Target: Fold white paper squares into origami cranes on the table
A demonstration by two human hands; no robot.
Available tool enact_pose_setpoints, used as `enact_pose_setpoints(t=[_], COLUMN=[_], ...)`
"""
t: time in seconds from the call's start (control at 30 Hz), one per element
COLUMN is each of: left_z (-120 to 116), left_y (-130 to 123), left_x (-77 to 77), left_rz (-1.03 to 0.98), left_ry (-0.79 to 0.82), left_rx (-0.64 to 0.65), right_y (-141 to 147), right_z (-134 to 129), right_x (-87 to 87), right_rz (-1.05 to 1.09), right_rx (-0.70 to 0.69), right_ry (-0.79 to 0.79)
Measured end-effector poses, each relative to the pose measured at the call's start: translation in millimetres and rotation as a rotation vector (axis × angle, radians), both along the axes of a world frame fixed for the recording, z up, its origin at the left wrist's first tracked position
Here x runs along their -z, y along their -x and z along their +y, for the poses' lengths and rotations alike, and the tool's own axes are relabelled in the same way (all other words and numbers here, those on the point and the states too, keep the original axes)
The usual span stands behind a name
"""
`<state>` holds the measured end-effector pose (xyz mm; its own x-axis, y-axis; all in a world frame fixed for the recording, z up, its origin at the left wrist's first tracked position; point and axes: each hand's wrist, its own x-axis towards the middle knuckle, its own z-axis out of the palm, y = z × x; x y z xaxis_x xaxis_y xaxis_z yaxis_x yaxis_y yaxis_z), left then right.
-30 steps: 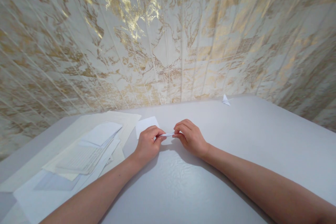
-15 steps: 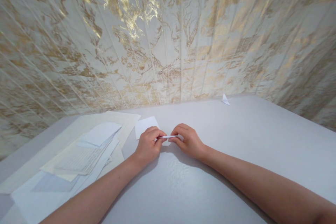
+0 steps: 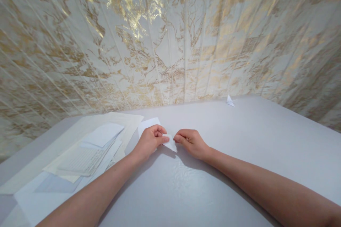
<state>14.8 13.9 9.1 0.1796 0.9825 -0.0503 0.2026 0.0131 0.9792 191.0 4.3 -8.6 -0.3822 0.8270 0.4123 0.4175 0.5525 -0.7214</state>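
Above the middle of the table, my left hand (image 3: 149, 142) pinches a small folded white paper (image 3: 169, 143) between thumb and fingers. The paper is tilted, with one pointed corner hanging down to the right. My right hand (image 3: 192, 143) is closed, its thumb and fingertips meeting at the paper's right edge; the exact grip there is partly hidden by the fingers. Behind my left hand a flat white sheet (image 3: 149, 122) lies on the table, partly covered by that hand.
On the left of the white table (image 3: 207, 191) lies a pile of papers (image 3: 102, 136), some printed, over a large cream sheet (image 3: 133, 118). A small folded paper figure (image 3: 230, 101) stands at the back right. A gold-patterned curtain (image 3: 170, 53) hangs behind the table.
The folded paper was held edge-on between both hands; now its flat face shows, tilted downward. My right hand's fingers have curled in more, and my left hand has turned slightly.
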Motion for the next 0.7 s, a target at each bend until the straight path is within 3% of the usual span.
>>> enact_pose_setpoints(t=[0.1,0.23,0.37,0.5,0.6,0.7], left_z=[3.4,4.2,-0.9,-4.3,-2.6,-0.7], left_y=[4.8,6.1,3.4,5.0,9.2,12.2], left_x=[2.5,8.8,5.6,-4.0,-7.4,-6.5], left_rz=[0.134,0.389,0.6,0.749,0.791,0.774], left_ry=[0.079,-0.047,-0.219,-0.38,-0.344,-0.298], left_rx=[0.162,0.213,0.238,0.36,0.469,0.489], right_y=[-4.6,-7.4,-7.4,-7.0,-7.0,-7.5], right_z=[1.1,2.7,3.7,6.1,7.6,6.4], right_x=[0.3,1.9,5.3,10.0,11.6,9.5], right_rz=[-0.006,-0.137,-0.224,-0.256,-0.274,-0.304], right_rx=[-0.085,-0.33,-0.318,-0.298,-0.293,-0.28], right_ry=[-0.141,-0.262,-0.295,-0.297,-0.301,-0.313])
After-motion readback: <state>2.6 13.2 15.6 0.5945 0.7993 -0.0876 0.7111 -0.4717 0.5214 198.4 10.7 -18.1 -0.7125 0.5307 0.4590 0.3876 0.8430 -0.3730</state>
